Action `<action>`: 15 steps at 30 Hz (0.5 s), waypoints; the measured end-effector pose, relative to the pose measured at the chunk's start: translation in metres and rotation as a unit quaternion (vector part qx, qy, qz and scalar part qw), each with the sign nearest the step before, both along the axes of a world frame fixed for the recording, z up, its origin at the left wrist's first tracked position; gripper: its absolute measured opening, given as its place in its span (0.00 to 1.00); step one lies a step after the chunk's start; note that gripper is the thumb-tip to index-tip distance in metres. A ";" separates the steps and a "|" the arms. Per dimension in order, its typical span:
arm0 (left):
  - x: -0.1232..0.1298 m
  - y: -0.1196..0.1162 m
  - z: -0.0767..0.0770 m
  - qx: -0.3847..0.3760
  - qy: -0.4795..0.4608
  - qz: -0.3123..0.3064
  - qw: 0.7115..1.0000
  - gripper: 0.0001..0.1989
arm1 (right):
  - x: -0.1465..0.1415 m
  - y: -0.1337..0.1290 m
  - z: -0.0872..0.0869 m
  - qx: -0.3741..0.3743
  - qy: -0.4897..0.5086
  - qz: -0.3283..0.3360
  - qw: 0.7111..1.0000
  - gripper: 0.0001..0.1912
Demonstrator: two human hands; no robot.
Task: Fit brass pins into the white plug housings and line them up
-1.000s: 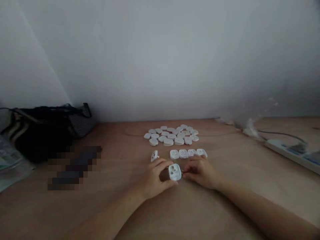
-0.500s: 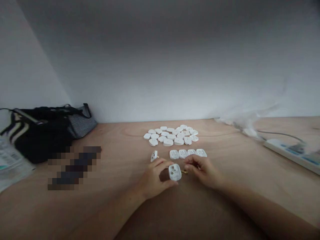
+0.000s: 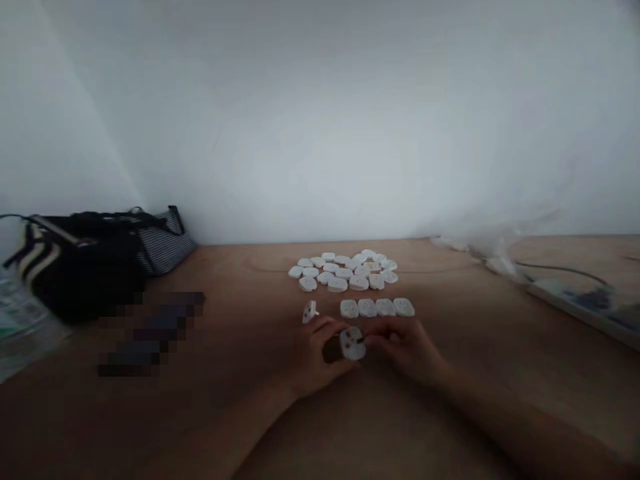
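Observation:
My left hand (image 3: 320,353) is closed around the edges of a white plug housing (image 3: 353,344), whose open inner side with small recesses faces me. At its right edge, the pinched fingertips of my right hand (image 3: 400,347) hold a small metal pin (image 3: 361,340), dark in this light and touching the housing. Just beyond my left fingers, another plug housing (image 3: 309,311) stands tilted with a pin sticking out. Several more housings form a neat row (image 3: 367,307) beyond my right hand.
Farther back lies a loose pile of white plug parts (image 3: 344,273). To the left are a black bag (image 3: 90,267), a pixelated dark item (image 3: 155,330) and a clear plastic package (image 3: 25,327). A power strip (image 3: 585,310) and clear plastic film (image 3: 495,250) are at right.
My right hand has moved left, bringing the metal pin from beside the housing to its right edge. The housing stays in my left hand, turned slightly. The picture is darker over the table.

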State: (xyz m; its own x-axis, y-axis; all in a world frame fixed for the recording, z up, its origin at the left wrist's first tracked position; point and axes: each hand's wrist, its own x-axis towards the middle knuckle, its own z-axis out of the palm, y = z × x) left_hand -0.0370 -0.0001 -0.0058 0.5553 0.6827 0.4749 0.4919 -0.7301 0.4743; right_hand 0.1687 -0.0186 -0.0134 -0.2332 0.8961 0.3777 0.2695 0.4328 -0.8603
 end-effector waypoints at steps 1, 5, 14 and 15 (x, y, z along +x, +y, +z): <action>0.000 0.000 0.000 0.000 0.001 0.002 1.000 0.22 | 0.000 0.000 0.001 0.014 -0.017 -0.010 1.000 0.09; 0.000 0.000 -0.002 0.007 0.000 0.002 1.000 0.23 | 0.000 -0.001 0.001 0.047 -0.057 -0.032 0.997 0.09; 0.005 -0.005 0.001 0.011 -0.004 -0.007 1.000 0.21 | -0.002 -0.002 -0.002 0.283 -0.196 -0.074 0.936 0.07; 0.005 -0.005 0.002 0.012 -0.007 -0.004 1.000 0.21 | 0.000 -0.002 -0.001 0.297 -0.216 -0.071 0.927 0.06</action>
